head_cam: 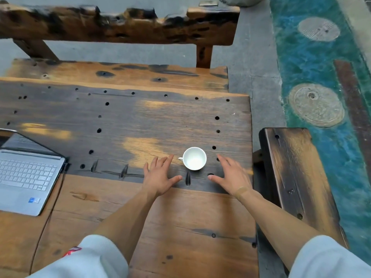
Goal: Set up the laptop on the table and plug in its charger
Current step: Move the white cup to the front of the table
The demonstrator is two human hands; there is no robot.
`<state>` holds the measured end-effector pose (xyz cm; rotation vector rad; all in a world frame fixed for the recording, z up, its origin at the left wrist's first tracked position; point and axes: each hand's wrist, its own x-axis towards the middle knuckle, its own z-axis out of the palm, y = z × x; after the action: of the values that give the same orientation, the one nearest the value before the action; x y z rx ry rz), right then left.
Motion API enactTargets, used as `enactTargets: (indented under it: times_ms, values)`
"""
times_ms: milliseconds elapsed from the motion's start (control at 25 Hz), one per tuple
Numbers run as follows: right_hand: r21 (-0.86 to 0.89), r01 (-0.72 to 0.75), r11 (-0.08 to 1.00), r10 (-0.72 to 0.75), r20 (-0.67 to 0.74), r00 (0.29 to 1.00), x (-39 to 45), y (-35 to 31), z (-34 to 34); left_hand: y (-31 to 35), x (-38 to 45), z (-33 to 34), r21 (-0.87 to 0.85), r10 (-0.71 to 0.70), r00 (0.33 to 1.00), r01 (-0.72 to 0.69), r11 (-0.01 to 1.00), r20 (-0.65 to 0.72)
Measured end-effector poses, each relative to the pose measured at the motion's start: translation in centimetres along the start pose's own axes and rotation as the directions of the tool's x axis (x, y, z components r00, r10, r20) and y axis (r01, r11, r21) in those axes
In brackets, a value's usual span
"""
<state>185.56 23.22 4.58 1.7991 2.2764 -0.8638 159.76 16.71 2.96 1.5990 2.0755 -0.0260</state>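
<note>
A silver laptop (26, 177) lies open at the left edge of the wooden table (124, 125), its dark screen tilted back and partly cut off by the frame. A thin dark charger cable (52, 203) runs from the laptop's right side down along the tabletop toward me. My left hand (160, 175) rests flat on the table, fingers spread, just left of a white cup. My right hand (232, 175) lies flat to the right of that cup, fingers apart. Neither hand touches the laptop or the cable.
A small empty white cup (194, 158) stands between my hands near the table's right edge. A rough wooden bench (120, 25) sits behind the table. Another bench (297, 173) stands to the right. Beyond is grey pavement and a blue-green painted strip (313, 63).
</note>
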Motion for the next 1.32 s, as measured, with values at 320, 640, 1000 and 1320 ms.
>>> enactTargets:
  times_ms: [320,640,1000,1320]
  values:
    - [0.223,-0.046,0.974,0.019,0.121,0.992,5.2,-1.7,2.5,0.4,4.6,1.7,-0.147,0.025,1.0,-0.024,0.989,0.003]
    - [0.348,-0.08,0.934,0.048,0.098,0.994,5.7,-2.3,3.6,1.4,5.9,1.7,-0.239,-0.005,0.999,-0.007,0.971,-0.052]
    - [0.344,-0.068,0.937,0.065,0.021,0.998,0.4,-2.1,1.7,3.3,1.8,0.5,-0.234,0.067,0.996,-0.081,0.969,-0.067]
    - [0.326,-0.036,0.945,0.054,-0.046,0.997,-8.9,-1.7,1.0,5.0,-6.6,-0.1,-0.215,0.162,0.983,-0.177,0.96,-0.086]
